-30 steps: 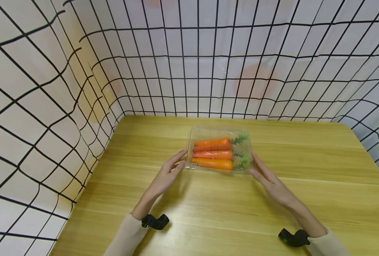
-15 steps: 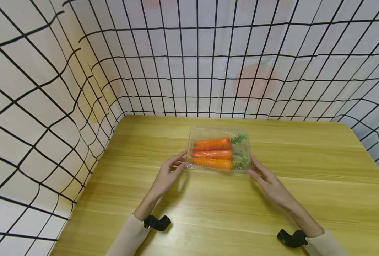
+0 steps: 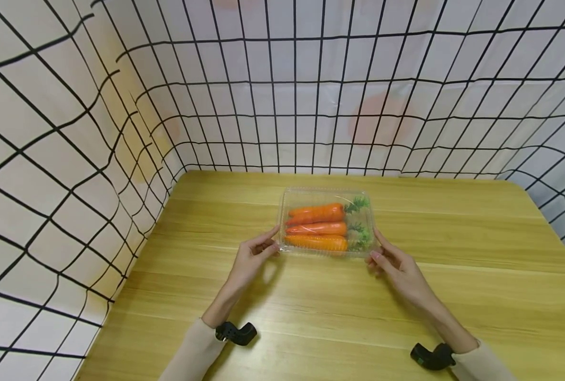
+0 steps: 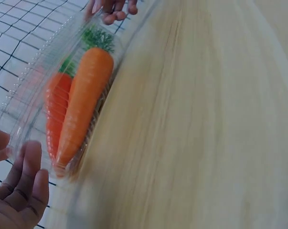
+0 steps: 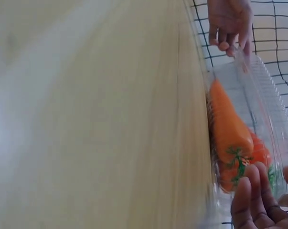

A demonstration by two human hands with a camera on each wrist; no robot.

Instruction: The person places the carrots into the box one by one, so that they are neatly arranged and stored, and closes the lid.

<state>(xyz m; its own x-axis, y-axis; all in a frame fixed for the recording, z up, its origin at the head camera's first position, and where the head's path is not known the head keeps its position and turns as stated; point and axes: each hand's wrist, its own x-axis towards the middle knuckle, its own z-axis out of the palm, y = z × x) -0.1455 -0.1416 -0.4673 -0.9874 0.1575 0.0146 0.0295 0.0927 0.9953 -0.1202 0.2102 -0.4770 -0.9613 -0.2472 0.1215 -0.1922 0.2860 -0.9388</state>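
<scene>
A clear plastic clamshell box (image 3: 326,191) with its lid down lies near the middle of the table, seen in all three views. Inside it are several orange carrots (image 3: 316,228) with green leafy tops (image 3: 358,233) toward the right. My left hand (image 3: 248,263) pinches the rim at the box's near left corner between thumb and forefinger. At the near right corner, my right hand (image 3: 408,278) does the same. The other fingers of the left hand (image 4: 22,191) hang loosely bent beside the box in the left wrist view. In the right wrist view, several right fingers (image 5: 258,200) lie against its end.
The wooden table (image 3: 320,317) carries the box. Black wire mesh (image 3: 295,84) backed by white sheeting stands along the back and both sides. A black wrist camera (image 3: 236,333) sits on the left wrist and another black wrist camera (image 3: 432,356) on the right.
Both hands stay at the box's ends. The right hand's fingers have drawn in slightly and its lower fingers now show bent beneath the thumb. The box has barely moved.
</scene>
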